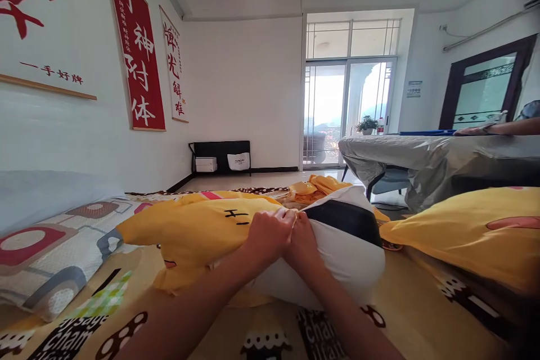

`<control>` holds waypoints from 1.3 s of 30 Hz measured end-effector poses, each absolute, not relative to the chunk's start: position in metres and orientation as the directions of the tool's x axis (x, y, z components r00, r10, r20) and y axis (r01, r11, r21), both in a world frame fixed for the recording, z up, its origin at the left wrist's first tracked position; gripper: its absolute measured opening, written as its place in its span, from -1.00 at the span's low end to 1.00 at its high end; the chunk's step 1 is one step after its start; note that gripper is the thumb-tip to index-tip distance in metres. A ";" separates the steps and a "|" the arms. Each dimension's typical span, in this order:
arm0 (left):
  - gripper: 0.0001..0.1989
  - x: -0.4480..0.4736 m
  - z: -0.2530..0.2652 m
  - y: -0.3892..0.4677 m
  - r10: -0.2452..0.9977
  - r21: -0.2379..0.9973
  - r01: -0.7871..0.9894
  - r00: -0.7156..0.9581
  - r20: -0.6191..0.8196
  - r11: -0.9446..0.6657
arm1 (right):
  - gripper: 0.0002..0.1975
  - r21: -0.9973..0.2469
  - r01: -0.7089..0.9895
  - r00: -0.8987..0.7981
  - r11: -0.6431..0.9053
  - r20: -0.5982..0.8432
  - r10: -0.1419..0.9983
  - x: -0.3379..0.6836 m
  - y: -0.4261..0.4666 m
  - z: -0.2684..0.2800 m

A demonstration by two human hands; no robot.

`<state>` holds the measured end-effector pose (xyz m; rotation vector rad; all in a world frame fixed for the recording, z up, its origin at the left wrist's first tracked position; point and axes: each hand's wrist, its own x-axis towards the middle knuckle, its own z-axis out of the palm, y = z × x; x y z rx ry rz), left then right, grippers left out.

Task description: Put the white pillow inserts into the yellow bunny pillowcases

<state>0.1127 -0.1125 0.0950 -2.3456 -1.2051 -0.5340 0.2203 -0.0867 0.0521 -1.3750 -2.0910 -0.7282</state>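
Note:
A white pillow with a broad black band lies across the bed in front of me, its left part running into a yellow printed pillowcase. Both my hands meet where the case's edge crosses the pillow. My left hand is closed on the yellow fabric at that edge. Pressed against it, my right hand is also closed at the edge, beside the black band. The fingertips are partly hidden, and the cloth between them shows only as a small bit.
The patterned bedsheet spreads beneath. Another yellow pillow lies right, a patterned pillow left, and crumpled orange cloth behind. Beyond stand a plastic-covered table, with another person's arm over it, and a chair.

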 end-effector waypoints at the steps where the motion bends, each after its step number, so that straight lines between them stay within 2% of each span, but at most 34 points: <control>1: -0.83 0.109 0.085 -0.106 0.627 -0.250 0.825 0.552 0.550 -0.508 | -0.79 0.143 0.936 -0.330 0.322 0.680 0.654 0.224 -0.083 0.049; 5: -0.90 0.085 0.052 -0.079 0.432 -0.380 0.832 0.540 0.723 -0.404 | -0.81 0.162 0.952 -0.298 0.261 0.693 0.656 0.232 -0.078 0.044; 9: -0.86 0.047 0.038 -0.065 0.305 -0.349 0.871 0.456 0.836 -0.347 | -0.75 0.225 0.930 -0.356 0.291 0.747 0.562 0.237 -0.085 0.045; 12: -0.78 0.010 0.022 -0.055 0.336 -0.229 0.929 0.323 0.885 -0.290 | -0.61 0.267 0.919 -0.380 0.292 0.800 0.464 0.248 -0.092 0.047; 15: -0.82 -0.021 0.000 -0.049 0.444 -0.069 0.967 0.175 0.879 -0.246 | -0.62 0.250 0.952 -0.306 0.179 0.829 0.469 0.256 -0.092 0.050; 17: -0.80 -0.028 -0.008 -0.050 0.504 0.027 0.950 0.142 0.852 -0.312 | -0.69 0.210 0.971 -0.238 0.112 0.833 0.499 0.250 -0.090 0.053; 19: -0.79 -0.022 -0.005 -0.057 0.496 0.115 0.888 0.138 0.857 -0.445 | -0.73 0.158 0.982 -0.188 0.102 0.842 0.505 0.234 -0.089 0.057; 22: -0.82 0.010 0.021 -0.076 0.359 0.184 0.741 0.082 0.930 -0.646 | -0.69 0.123 0.981 -0.178 0.150 0.874 0.453 0.198 -0.101 0.067; 25: -0.78 0.045 0.057 -0.097 0.202 0.167 0.570 -0.002 0.979 -0.804 | -0.65 0.148 0.970 -0.213 0.194 0.901 0.377 0.171 -0.125 0.082; 28: -0.82 0.054 0.087 -0.113 0.123 0.135 0.440 -0.054 0.991 -0.888 | -0.62 0.120 0.977 -0.179 0.177 0.911 0.372 0.179 -0.141 0.102; 31: -0.82 0.037 0.102 -0.115 0.188 0.185 0.501 -0.045 0.981 -0.845 | -0.71 0.039 0.995 -0.075 0.091 0.899 0.432 0.213 -0.131 0.117; 34: -0.79 0.015 0.090 -0.098 0.386 0.246 0.692 0.051 0.921 -0.678 | -0.77 0.007 0.999 -0.027 0.042 0.874 0.486 0.238 -0.098 0.110; 37: -0.88 -0.001 0.045 -0.072 0.572 0.139 0.875 0.177 0.801 -0.464 | -0.64 0.118 0.983 -0.178 0.143 0.809 0.561 0.235 -0.068 0.069; 39: -0.79 -0.010 0.004 -0.057 0.631 0.032 0.933 0.218 0.744 -0.359 | -0.58 0.184 0.943 -0.321 0.276 0.712 0.624 0.224 -0.058 0.029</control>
